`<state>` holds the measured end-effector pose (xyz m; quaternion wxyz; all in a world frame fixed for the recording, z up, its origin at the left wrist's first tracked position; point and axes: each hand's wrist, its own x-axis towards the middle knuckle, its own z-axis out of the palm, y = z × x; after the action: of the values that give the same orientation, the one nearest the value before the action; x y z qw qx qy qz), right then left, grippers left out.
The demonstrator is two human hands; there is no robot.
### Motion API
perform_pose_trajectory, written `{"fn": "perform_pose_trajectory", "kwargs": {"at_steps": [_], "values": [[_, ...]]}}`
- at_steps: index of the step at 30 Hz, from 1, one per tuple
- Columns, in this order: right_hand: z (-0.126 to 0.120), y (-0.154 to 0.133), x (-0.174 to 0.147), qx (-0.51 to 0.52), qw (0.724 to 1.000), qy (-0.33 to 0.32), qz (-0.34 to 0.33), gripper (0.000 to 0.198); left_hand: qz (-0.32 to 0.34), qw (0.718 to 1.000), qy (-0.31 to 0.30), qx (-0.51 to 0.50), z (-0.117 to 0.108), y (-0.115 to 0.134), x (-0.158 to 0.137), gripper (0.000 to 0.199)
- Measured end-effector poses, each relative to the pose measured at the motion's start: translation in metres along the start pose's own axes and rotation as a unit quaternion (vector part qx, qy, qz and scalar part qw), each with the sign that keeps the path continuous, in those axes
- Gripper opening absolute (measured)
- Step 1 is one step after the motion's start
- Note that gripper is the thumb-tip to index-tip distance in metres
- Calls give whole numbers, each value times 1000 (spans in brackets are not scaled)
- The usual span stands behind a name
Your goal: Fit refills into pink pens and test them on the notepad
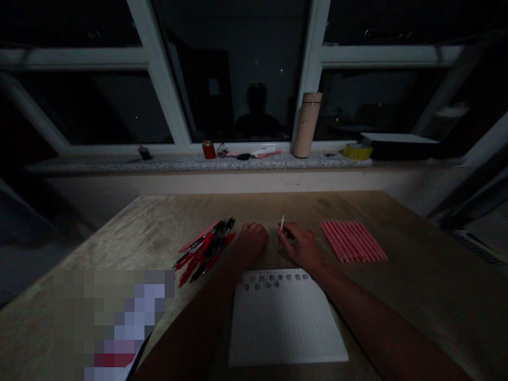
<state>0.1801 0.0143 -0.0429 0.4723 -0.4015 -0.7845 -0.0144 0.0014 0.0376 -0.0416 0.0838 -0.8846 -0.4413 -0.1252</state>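
My right hand (299,243) pinches a thin white stick (282,221), possibly a pen or a pen part, which points upward from the fingertips. Beside it on the table, my left hand (253,239) is closed with its fingers curled under; anything inside is hidden. A loose pile of red and black pens (206,246) lies just left of my left hand. To the right of my right hand, several pink pencil-like sticks (353,242) lie side by side in a neat row. Below both hands is a lined notepad (288,328) with small dark round scribbles along its top.
The tan table (159,222) reaches a window sill (178,163). On the sill stand a beige flask (308,127), a small red jar (208,150), yellow tape (357,152) and a dark box (400,147). A blurred-out item (135,317) lies at the lower left.
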Motion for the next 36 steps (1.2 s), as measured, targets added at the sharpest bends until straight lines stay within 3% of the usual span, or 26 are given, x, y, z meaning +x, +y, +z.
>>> {"fn": "perform_pose_trajectory", "kwargs": {"at_steps": [5,8,13,18,21,28,36], "values": [[1,2,-1,0,1000,1,4,16,-26,991,55,-118,8,-5,5,18],[0,1,0,0,1000,2,4,17,-63,961,111,-246,4,-8,7,25],[-1,-2,1,9,1000,5,-15,17,-129,874,149,-445,-11,-6,11,26],[-1,-2,1,4,999,3,-32,17,-236,733,179,-613,-27,6,18,30],[-1,-2,1,-4,999,0,-42,17,-253,684,189,-657,-37,12,20,32],[-2,-3,2,-8,998,-4,-56,18,-259,647,204,-688,-48,19,19,31],[-3,-3,1,-20,998,-15,-58,18,-258,647,200,-689,-48,20,20,29]]}}
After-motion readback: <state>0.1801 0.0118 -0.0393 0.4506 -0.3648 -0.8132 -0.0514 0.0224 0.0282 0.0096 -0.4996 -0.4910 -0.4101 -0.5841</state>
